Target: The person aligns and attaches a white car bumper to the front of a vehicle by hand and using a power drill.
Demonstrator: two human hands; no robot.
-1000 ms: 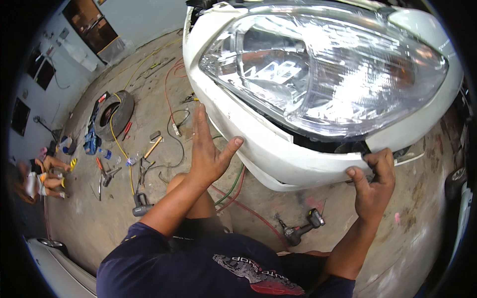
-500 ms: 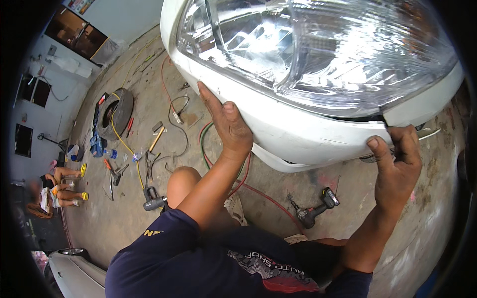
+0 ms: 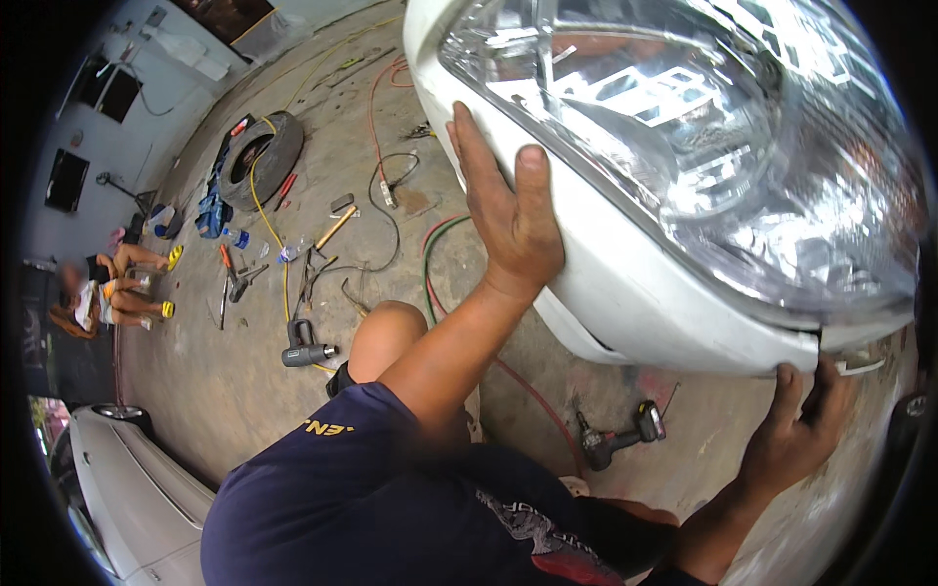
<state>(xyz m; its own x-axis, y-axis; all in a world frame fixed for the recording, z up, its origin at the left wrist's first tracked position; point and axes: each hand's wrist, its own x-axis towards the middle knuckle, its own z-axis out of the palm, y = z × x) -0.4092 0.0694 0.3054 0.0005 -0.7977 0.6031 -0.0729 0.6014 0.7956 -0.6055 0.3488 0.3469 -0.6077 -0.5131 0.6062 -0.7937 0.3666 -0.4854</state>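
Note:
A white car bumper (image 3: pixel 664 283) curves under a large clear headlight (image 3: pixel 723 146) in front of me. My left hand (image 3: pixel 513 215) lies against the bumper's outer face below the headlight, with fingers stretched and the thumb apart. At the bumper's right end, my right hand (image 3: pixel 801 425) grips the corner edge, thumb on the near side and fingers curled beside the seam. Part of those fingers is hidden behind the edge. A narrow seam separates this corner from the white body panel (image 3: pixel 860 337) on the right.
A cordless power tool (image 3: pixel 620 435) and a heat gun (image 3: pixel 308 345) lie on the concrete floor. Further left are a tyre (image 3: pixel 264 161), a hammer (image 3: pixel 337 227), pliers and hoses. Another car (image 3: pixel 137 488) stands at lower left; people (image 3: pixel 117 288) sit by the far wall.
My view has turned, so the car and floor items appear shifted. The dark gap between headlight and bumper corner looks narrower. Both hands stay on the bumper, the right one lower at its corner.

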